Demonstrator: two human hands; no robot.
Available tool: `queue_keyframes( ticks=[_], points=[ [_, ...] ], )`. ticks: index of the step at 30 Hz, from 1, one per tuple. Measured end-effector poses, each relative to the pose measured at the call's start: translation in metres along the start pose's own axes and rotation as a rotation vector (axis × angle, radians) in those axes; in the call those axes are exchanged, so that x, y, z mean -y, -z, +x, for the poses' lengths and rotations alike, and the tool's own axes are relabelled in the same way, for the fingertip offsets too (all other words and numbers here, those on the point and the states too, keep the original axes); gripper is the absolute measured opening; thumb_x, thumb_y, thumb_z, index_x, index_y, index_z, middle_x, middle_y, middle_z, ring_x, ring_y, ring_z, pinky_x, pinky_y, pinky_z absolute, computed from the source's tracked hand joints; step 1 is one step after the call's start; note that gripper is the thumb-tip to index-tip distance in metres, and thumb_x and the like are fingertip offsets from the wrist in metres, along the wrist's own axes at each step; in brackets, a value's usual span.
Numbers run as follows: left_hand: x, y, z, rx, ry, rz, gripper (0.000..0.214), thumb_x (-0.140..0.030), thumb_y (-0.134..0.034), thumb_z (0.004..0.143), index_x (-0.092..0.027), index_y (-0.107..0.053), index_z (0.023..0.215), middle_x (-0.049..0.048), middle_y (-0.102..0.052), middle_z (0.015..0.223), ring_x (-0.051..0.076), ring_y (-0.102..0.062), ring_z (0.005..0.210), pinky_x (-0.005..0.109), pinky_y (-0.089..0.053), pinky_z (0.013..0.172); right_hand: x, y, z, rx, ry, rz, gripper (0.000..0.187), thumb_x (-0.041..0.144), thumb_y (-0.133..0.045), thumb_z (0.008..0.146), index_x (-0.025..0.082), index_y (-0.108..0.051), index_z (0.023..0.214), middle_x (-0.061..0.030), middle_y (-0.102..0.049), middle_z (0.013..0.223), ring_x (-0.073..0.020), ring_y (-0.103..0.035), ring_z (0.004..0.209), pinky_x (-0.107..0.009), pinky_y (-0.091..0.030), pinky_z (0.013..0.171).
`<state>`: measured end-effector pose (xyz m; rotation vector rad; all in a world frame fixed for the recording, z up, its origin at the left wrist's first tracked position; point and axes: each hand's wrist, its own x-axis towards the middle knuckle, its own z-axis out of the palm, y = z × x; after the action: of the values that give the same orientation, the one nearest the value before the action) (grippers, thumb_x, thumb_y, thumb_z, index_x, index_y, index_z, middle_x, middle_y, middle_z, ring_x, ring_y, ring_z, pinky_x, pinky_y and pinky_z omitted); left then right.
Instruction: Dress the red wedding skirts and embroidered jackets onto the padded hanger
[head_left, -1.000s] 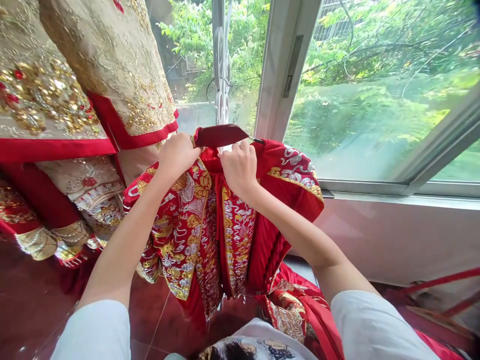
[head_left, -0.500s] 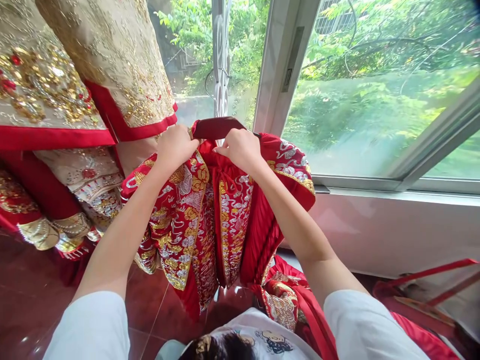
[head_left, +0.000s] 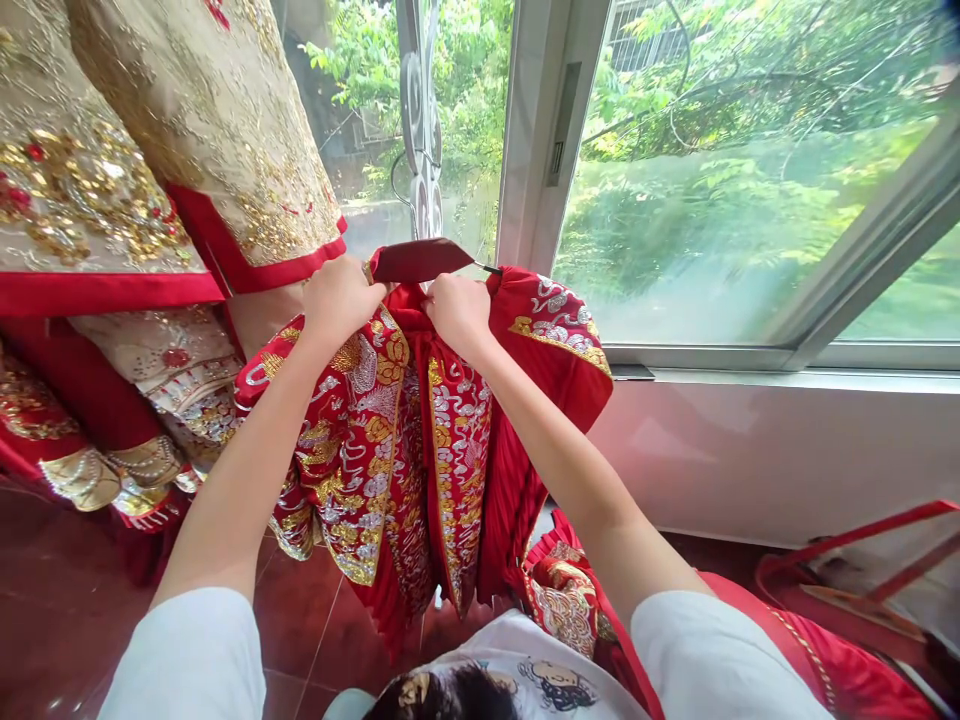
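Note:
A red jacket (head_left: 367, 440) with gold and silver embroidery hangs in front of me, its front parted over a pleated red skirt (head_left: 506, 480). My left hand (head_left: 341, 300) is closed on the jacket at the left side of the neckline. At the right side of the neck opening, my right hand (head_left: 459, 312) grips red cloth with curled fingers. Between and behind both hands stands the dark red collar (head_left: 420, 262). A thin dark hanger end (head_left: 489, 268) shows at the right shoulder. My fingertips are mostly hidden.
Cream and gold embroidered garments (head_left: 217, 150) with red hems hang close on the left. Behind is a sliding window (head_left: 570, 130) with a sill. More red embroidered cloth (head_left: 562, 590) lies at lower right, near a red-framed object (head_left: 862, 600). The floor (head_left: 307, 620) is dark red tile.
The view has shifted slightly, so the window sits further left. Both hands keep hold of the neckline and appear a little lower; more of the hanger end shows beside my right hand.

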<state>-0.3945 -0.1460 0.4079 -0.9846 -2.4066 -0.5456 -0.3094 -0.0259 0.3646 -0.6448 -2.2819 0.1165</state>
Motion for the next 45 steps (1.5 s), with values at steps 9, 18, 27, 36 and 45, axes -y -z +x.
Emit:
queue_keyframes(
  ticks=[9, 18, 27, 36, 45],
  points=[
    [-0.003, 0.012, -0.011, -0.154, -0.206, 0.021, 0.054, -0.039, -0.061, 0.075, -0.025, -0.055, 0.127, 0.013, -0.064, 0.116, 0.035, -0.049, 0.123, 0.047, -0.04, 0.102, -0.008, -0.022, -0.008, -0.247, -0.091, 0.069, 0.035, 0.017, -0.029, 0.094, 0.013, -0.063, 0.083, -0.012, -0.066, 0.078, -0.0212, -0.062, 0.077, -0.03, -0.04, 0.073],
    [-0.063, 0.013, 0.035, 0.172, -0.714, 0.252, 0.043, -0.023, -0.059, 0.067, -0.023, -0.064, 0.11, 0.0076, -0.067, 0.097, 0.032, -0.056, 0.112, 0.055, -0.021, 0.109, -0.02, -0.007, -0.001, -0.19, -0.016, 0.224, 0.026, 0.023, -0.044, 0.087, 0.015, -0.063, 0.071, -0.0082, -0.067, 0.076, -0.0158, -0.052, 0.064, -0.027, -0.033, 0.06],
    [-0.06, 0.001, 0.048, 0.159, -0.722, 0.067, 0.032, -0.018, -0.056, 0.062, -0.016, -0.065, 0.092, 0.0098, -0.064, 0.087, 0.031, -0.057, 0.102, 0.049, -0.023, 0.107, -0.03, 0.031, -0.022, -0.159, 0.063, 0.199, 0.022, 0.021, -0.048, 0.087, 0.018, -0.07, 0.085, -0.0051, -0.071, 0.083, -0.0183, -0.061, 0.074, -0.028, -0.042, 0.067],
    [-0.071, -0.006, 0.041, 0.04, -0.578, 0.065, 0.046, -0.016, -0.057, 0.062, -0.017, -0.062, 0.108, 0.0078, -0.064, 0.09, 0.034, -0.052, 0.111, 0.048, -0.023, 0.107, -0.095, 0.072, 0.06, 0.274, 0.027, 0.285, 0.009, 0.018, -0.07, 0.075, 0.013, -0.076, 0.08, -0.0059, -0.07, 0.07, -0.015, -0.061, 0.064, -0.029, -0.049, 0.065],
    [-0.066, -0.015, 0.029, -0.03, -0.553, -0.078, 0.062, -0.026, -0.058, 0.075, -0.016, -0.042, 0.134, 0.0109, -0.064, 0.102, 0.032, -0.053, 0.115, 0.049, -0.011, 0.114, -0.074, 0.051, 0.098, 0.759, 0.269, 0.308, 0.012, 0.027, -0.074, 0.075, 0.016, -0.075, 0.077, -0.0021, -0.068, 0.066, -0.0108, -0.054, 0.059, -0.026, -0.043, 0.059]
  ],
)
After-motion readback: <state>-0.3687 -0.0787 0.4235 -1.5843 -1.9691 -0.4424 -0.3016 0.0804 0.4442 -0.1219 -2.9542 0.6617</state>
